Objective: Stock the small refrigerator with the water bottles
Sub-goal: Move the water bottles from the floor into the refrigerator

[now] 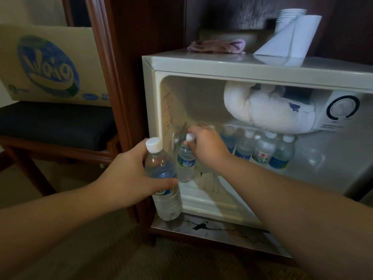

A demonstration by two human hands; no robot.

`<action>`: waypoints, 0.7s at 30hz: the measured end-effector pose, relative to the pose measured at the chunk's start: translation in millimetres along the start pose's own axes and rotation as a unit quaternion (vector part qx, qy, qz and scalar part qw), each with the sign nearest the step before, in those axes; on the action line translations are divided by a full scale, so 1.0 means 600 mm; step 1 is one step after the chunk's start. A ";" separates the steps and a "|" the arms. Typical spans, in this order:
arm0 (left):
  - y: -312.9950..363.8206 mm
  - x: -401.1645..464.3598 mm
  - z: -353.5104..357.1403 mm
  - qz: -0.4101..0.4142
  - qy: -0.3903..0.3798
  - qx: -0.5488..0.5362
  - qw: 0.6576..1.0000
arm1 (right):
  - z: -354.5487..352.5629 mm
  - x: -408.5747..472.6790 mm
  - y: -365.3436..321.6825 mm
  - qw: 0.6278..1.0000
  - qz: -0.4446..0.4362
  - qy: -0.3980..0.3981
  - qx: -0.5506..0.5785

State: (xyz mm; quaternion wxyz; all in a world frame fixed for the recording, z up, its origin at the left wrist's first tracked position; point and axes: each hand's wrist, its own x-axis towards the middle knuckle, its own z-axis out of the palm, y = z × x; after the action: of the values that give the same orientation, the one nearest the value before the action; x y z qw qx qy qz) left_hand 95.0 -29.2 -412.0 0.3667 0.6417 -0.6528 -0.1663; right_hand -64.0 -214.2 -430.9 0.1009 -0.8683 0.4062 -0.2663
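Observation:
The small white refrigerator (201, 66) stands open inside a dark wooden cabinet. My right hand (205, 145) reaches into it and grips a water bottle (185, 162) by its white cap, upright at the left of the floor inside. To its right, several water bottles (262, 150) stand in a row at the back. My left hand (129, 174) holds another water bottle (165, 184) around its middle, upright, just outside the refrigerator's left front edge.
A frosted white freezer box (262, 110) and a temperature dial (344, 108) fill the refrigerator's upper part. On top lie a purple cloth (217, 45), a paper roll (290, 41) and stacked cups (290, 14). A cardboard water box (50, 65) sits on a chair (54, 122) at left.

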 end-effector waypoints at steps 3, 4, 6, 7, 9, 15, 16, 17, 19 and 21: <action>-0.012 -0.002 -0.004 0.008 0.000 0.012 1.000 | 0.019 0.022 -0.007 1.000 0.004 -0.022 -0.021; -0.014 -0.001 -0.005 0.010 0.003 0.014 1.000 | 0.024 0.028 -0.008 0.999 0.012 -0.024 -0.024; -0.018 0.000 -0.004 0.016 0.010 0.018 1.000 | 0.028 0.035 -0.008 0.999 0.032 -0.022 -0.016; -0.019 0.002 -0.003 0.018 0.014 0.020 1.000 | 0.030 0.039 -0.007 0.999 0.037 -0.019 -0.006; -0.020 0.005 -0.001 0.014 0.018 0.022 0.999 | 0.030 0.044 -0.003 0.999 0.043 -0.017 0.006; -0.001 0.012 0.024 0.019 0.016 0.036 0.999 | 0.017 0.040 0.024 0.999 0.031 -0.020 -0.006; 0.005 0.015 0.029 0.017 0.013 0.032 0.999 | 0.013 0.033 0.030 1.000 0.018 -0.010 -0.001; 0.012 0.020 0.036 0.015 0.010 0.032 0.999 | 0.009 0.023 0.038 1.000 0.004 0.007 0.008; 0.020 0.038 0.052 0.009 0.013 0.035 0.999 | 0.001 0.001 0.054 0.998 -0.021 0.057 0.031; 0.025 0.062 0.073 0.001 0.027 0.033 0.999 | -0.010 -0.024 0.071 0.995 -0.013 0.095 0.028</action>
State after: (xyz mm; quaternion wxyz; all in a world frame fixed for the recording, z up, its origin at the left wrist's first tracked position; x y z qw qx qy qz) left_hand 57.4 -74.1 -421.3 0.3633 0.6570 -0.6483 -0.1266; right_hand -102.7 -230.3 -447.9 0.0826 -0.8411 0.3948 -0.3603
